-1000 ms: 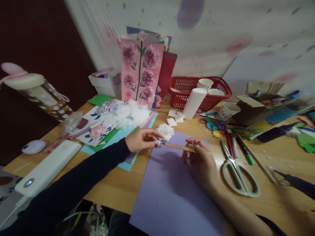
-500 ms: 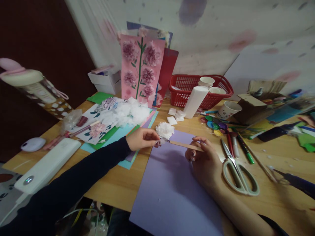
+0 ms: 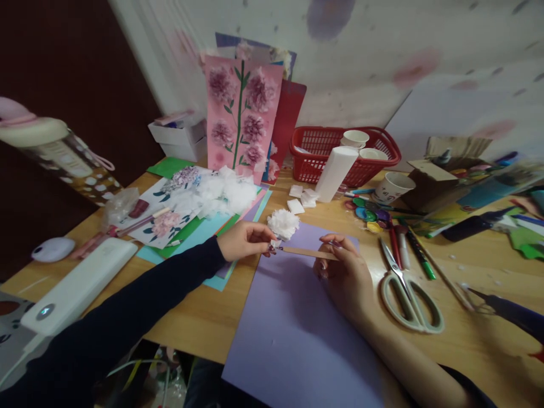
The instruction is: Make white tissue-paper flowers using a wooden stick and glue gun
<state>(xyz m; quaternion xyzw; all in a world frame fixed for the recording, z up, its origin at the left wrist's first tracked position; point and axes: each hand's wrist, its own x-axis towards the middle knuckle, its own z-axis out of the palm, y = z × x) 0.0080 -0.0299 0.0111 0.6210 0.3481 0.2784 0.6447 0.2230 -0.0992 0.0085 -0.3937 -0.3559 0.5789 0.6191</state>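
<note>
My left hand [image 3: 246, 241] pinches a small white scrap [image 3: 275, 244] between thumb and fingertips. My right hand [image 3: 348, 272] holds a flat wooden craft stick [image 3: 304, 253], pointing left. The stick's dark tip meets the scrap at my left fingertips. Just beyond them, a fluffy white paper flower [image 3: 283, 223] sits at the top edge of a purple sheet [image 3: 293, 334], which lies beneath my right hand. Small white folded squares [image 3: 296, 206] rest behind the flower. Scissors with pale handles [image 3: 408, 294] lie to the right of my right hand.
A red basket [image 3: 304, 164] with paper cups stands at the back beside an upright white block [image 3: 337, 173]. Paint pots [image 3: 364, 213], a glue gun [image 3: 510, 311] and pens are on the right. A power bank [image 3: 85, 283] and white fluff [image 3: 227, 192] are left.
My right hand has brought the stick left, so its tip now reaches the scrap in my left fingers. The whole view has shifted slightly; the flower stays on the sheet.
</note>
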